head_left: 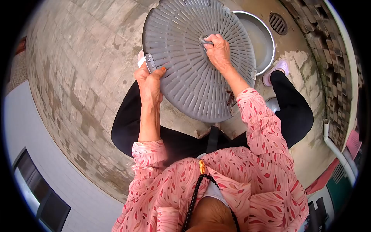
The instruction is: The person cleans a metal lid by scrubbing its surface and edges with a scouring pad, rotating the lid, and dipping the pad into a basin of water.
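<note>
A large round grey slotted disc (185, 81) is tilted up in front of me, above my legs. My left hand (149, 83) grips its left edge near a riveted metal bracket (150, 62), the thumb lying on the face. Near the middle of the disc, my right hand (218, 51) is closed on a grey scrubber (206, 41) and presses it against the slotted surface. Partly hidden behind the disc on the right is a metal basin (273, 50) holding cloudy water.
Paving (92, 65) spreads out to the left. A drain grate (278, 23) lies beyond the basin, and stacked bricks (332, 58) line the right side. A pale pipe (339, 154) runs at the lower right. My shoe (281, 67) is beside the basin.
</note>
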`<state>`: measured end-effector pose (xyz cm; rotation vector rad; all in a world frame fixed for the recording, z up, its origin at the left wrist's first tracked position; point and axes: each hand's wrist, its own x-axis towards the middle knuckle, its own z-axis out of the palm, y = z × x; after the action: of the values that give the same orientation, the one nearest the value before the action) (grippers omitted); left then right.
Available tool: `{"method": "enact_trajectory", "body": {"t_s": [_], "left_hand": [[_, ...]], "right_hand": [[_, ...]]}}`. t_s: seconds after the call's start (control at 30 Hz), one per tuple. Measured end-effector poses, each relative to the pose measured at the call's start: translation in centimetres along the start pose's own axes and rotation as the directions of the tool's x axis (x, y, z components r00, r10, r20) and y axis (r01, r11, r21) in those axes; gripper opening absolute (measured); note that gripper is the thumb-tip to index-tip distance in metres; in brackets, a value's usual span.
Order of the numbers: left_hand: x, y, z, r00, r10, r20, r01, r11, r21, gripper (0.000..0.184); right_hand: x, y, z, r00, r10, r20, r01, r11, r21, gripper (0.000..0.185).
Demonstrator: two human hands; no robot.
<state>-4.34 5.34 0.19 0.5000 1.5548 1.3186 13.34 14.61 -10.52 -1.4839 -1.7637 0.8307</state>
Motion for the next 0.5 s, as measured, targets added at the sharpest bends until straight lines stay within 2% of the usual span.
{"method": "enact_trajectory", "body": {"t_s": [0.1,0.13,0.2,0.23,0.33,0.43,0.5], "left_hand": [[-0.1,0.1,0.0,0.998,-0.054,0.031,0.054,0.999,0.002,0.021],[-0.3,0.5,0.6,0.997,-0.066,0.034,0.066,0.998,-0.005,0.021],[-0.6,0.3,0.6,0.998,-0.062,0.032,0.061,0.998,0.015,0.024],[-0.7,-0.4,0.1,0.998,-0.047,0.031,0.045,0.998,0.043,0.027],[-0.8,-0.8,0.0,1.000,-0.001,0.012,0.000,0.996,0.092,0.030],[-0.6,-0.9,0.2,0.999,0.010,0.032,-0.014,0.992,0.128,0.029],[-0.6,0.0,0.9,1.000,-0.006,0.025,0.003,0.992,0.127,0.029]], "right_hand": [[0.0,-3.8,1.1,0.994,-0.071,-0.087,0.075,0.997,0.037,0.011],[0.0,-6.3,1.5,0.982,-0.171,-0.075,0.181,0.972,0.151,0.011],[-0.5,-10.0,1.8,0.965,-0.259,0.030,0.242,0.933,0.268,0.011],[-0.3,-8.8,2.2,0.960,-0.279,0.019,0.258,0.910,0.325,0.013],[0.7,-2.2,1.1,0.991,-0.120,0.054,0.120,0.993,0.004,0.013],[1.7,0.4,0.4,0.998,-0.017,0.063,0.026,0.988,-0.151,0.013],[0.8,-5.2,1.4,0.981,-0.193,0.007,0.193,0.981,0.024,0.011]]}}
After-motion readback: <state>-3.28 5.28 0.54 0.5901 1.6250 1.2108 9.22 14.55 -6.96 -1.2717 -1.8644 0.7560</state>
